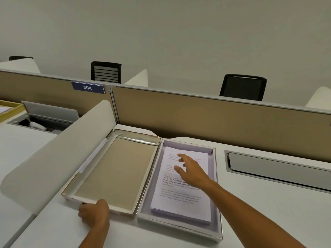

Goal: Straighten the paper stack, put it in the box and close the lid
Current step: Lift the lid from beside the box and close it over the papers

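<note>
Paper stack [180, 190] inside box [217, 194], lid [114, 169] open alongside. Left hand [94, 213] curled on lid's near edge. Right hand [192, 170] above paper, fingers spread.

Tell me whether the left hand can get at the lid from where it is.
Probably yes: the left hand already grips the open lid at its near edge, with nothing in between.

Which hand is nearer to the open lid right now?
Left. The left hand grips the near edge of the open lid, touching it. The right hand is spread over the paper stack in the box, to the lid's right.
</note>
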### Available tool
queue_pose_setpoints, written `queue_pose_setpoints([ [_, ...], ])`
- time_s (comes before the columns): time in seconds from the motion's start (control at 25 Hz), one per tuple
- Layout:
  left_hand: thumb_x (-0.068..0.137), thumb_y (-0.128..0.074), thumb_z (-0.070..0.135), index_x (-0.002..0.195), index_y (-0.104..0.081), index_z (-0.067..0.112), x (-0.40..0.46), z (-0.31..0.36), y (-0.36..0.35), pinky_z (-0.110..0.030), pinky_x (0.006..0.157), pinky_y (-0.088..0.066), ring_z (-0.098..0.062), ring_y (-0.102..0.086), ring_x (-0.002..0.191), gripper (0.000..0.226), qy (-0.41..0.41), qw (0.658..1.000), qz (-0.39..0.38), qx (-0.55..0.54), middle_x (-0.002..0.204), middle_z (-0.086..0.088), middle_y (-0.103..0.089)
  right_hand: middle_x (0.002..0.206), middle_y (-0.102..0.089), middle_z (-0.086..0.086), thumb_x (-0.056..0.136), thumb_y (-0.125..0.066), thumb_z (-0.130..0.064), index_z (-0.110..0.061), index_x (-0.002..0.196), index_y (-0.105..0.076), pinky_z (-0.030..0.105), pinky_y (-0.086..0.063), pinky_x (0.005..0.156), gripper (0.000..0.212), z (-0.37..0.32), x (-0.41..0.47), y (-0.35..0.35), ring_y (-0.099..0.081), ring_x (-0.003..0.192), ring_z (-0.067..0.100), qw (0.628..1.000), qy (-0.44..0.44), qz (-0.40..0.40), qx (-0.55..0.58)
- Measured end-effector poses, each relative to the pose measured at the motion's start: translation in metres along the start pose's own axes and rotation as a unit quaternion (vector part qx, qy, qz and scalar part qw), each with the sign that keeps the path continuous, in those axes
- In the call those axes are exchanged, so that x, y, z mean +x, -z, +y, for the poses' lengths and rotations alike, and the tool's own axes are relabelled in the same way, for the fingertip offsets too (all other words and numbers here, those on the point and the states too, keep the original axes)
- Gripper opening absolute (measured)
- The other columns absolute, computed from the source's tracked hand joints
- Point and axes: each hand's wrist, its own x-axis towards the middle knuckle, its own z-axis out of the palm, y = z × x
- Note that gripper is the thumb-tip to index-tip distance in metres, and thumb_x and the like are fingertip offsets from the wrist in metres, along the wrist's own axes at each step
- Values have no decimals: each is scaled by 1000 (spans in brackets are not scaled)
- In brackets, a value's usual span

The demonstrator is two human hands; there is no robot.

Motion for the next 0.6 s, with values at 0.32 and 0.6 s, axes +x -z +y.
queue_pose_setpoints([
  [0.32, 94, -50, 5, 131, -35, 30, -19, 13, 15, -35, 89, -44, -26, -52, 98, 48, -36, 976, -69, -201, 108, -2, -51, 144, -50, -2, 95, -55, -42, -29, 145, -36, 33, -54, 94, 55, -19, -44, 14, -57, 122, 19, 999, 16, 4, 49],
  [0.6, 85, -61, -12, 139, -32, 21, -73, 28, 38, -44, 102, -47, -31, -53, 121, 70, -232, 931, -138, -246, 143, -10, -44, 144, -51, 0, 96, -55, -39, -27, 145, -37, 28, -52, 88, 54, -51, -78, 25, -57, 123, 22, 992, 26, 3, 125],
])
